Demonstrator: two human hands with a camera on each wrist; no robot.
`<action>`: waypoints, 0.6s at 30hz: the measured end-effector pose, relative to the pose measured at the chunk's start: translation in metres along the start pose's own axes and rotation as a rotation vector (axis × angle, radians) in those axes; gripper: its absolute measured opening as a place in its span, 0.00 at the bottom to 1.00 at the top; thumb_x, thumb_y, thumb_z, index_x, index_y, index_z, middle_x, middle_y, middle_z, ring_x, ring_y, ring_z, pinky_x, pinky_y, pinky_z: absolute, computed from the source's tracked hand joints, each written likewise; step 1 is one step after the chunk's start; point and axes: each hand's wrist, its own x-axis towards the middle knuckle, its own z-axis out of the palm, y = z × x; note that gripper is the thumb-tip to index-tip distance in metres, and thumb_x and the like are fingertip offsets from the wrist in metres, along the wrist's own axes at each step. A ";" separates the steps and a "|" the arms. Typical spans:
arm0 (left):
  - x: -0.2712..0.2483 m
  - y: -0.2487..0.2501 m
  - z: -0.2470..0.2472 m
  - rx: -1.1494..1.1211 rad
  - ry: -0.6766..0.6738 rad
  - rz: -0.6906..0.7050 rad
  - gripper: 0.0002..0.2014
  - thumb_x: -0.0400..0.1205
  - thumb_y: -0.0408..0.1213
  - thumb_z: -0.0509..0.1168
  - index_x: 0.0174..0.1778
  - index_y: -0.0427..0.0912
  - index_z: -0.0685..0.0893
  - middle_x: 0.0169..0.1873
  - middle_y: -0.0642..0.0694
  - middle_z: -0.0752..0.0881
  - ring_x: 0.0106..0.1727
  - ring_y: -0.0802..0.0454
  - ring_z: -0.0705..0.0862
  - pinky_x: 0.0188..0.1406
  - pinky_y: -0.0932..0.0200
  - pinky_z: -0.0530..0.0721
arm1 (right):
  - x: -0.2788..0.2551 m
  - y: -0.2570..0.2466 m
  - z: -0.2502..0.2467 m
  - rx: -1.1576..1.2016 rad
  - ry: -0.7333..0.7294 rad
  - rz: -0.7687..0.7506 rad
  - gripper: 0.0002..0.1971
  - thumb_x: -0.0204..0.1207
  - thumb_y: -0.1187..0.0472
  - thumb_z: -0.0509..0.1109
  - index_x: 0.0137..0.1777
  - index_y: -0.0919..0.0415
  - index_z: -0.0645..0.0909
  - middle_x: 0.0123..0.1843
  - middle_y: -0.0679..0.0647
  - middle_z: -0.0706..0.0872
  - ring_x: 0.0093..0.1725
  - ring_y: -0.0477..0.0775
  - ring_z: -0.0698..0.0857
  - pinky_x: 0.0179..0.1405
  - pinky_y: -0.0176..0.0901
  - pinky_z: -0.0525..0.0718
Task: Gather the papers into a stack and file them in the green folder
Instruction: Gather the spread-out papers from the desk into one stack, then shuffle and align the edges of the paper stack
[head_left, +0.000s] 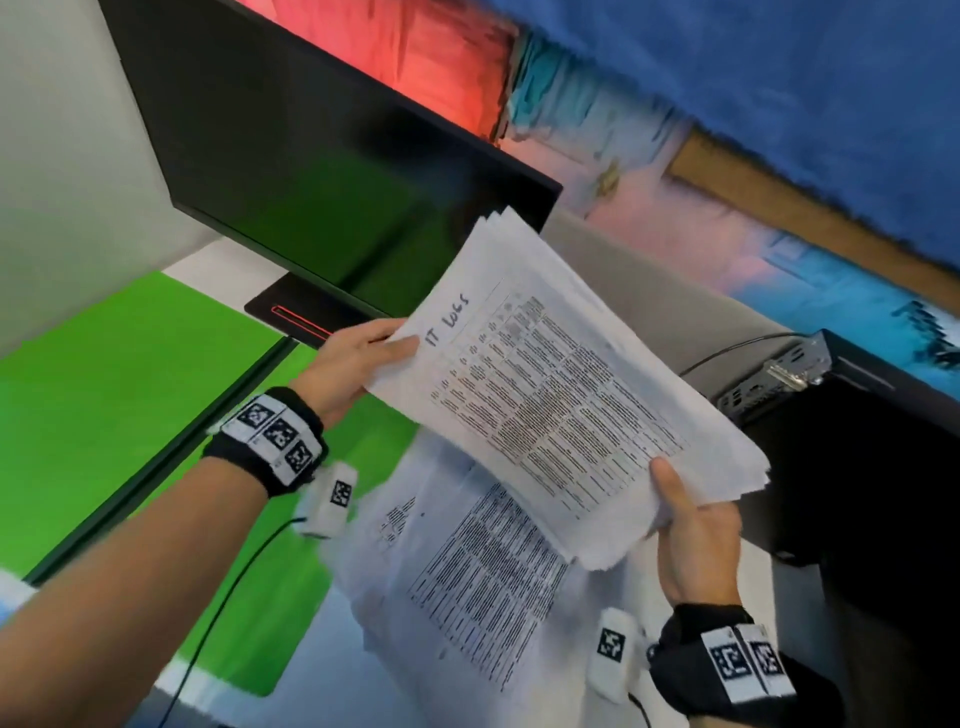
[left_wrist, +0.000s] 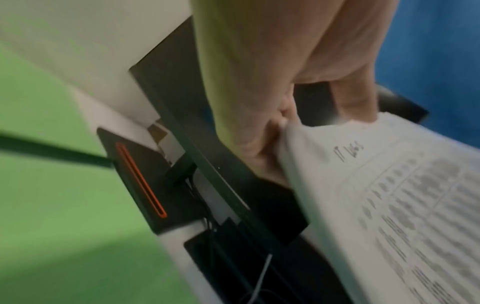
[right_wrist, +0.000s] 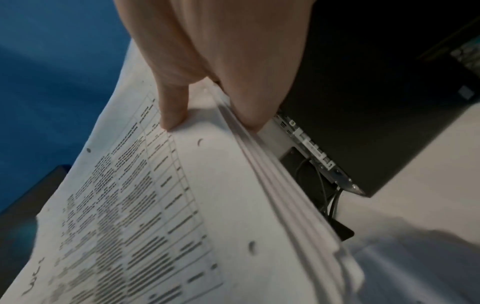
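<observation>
One thick stack of white printed paper sheets (head_left: 561, 395) is held tilted in the air above the counter (head_left: 363, 696), gripped by two hands. Its top sheet carries a printed table with handwriting in the corner that seems to read "IT LOGS"; the printed lines are too blurred to read, and the sheets cannot be counted. The left hand (head_left: 358, 358) pinches the stack's upper-left corner, thumb on top and fingers underneath. The right hand (head_left: 696, 530) pinches the lower-right edge, thumb pressed on the top sheet and fingers curled below; the right wrist view shows punched holes along that margin. More loose white printed sheets (head_left: 467, 571) lie on the counter directly under the stack. One bright green flat folder (head_left: 130, 395) lies open on the counter to the left. One black monitor (head_left: 311, 156) stands behind it, its base marked by one red outlined slot. One black computer case (head_left: 857, 467) sits at the right.
</observation>
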 end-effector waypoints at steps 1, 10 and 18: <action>0.001 -0.001 -0.002 0.088 -0.042 -0.015 0.25 0.67 0.47 0.81 0.60 0.46 0.89 0.62 0.39 0.91 0.53 0.46 0.92 0.53 0.53 0.90 | -0.003 0.000 -0.001 -0.033 -0.004 -0.033 0.12 0.70 0.62 0.76 0.54 0.56 0.87 0.50 0.41 0.95 0.53 0.42 0.92 0.52 0.35 0.88; -0.008 -0.069 0.017 0.330 0.039 0.040 0.20 0.78 0.36 0.76 0.66 0.38 0.84 0.58 0.42 0.92 0.57 0.45 0.92 0.60 0.46 0.89 | -0.033 0.040 -0.015 -0.265 -0.093 -0.007 0.17 0.73 0.69 0.78 0.61 0.55 0.87 0.51 0.41 0.94 0.53 0.39 0.89 0.54 0.26 0.83; -0.009 -0.033 0.048 0.547 0.019 0.354 0.11 0.85 0.35 0.67 0.61 0.35 0.87 0.47 0.46 0.91 0.44 0.56 0.88 0.48 0.60 0.86 | -0.007 0.001 -0.002 -0.634 -0.133 -0.189 0.28 0.70 0.62 0.83 0.70 0.47 0.80 0.63 0.49 0.89 0.64 0.48 0.88 0.60 0.25 0.81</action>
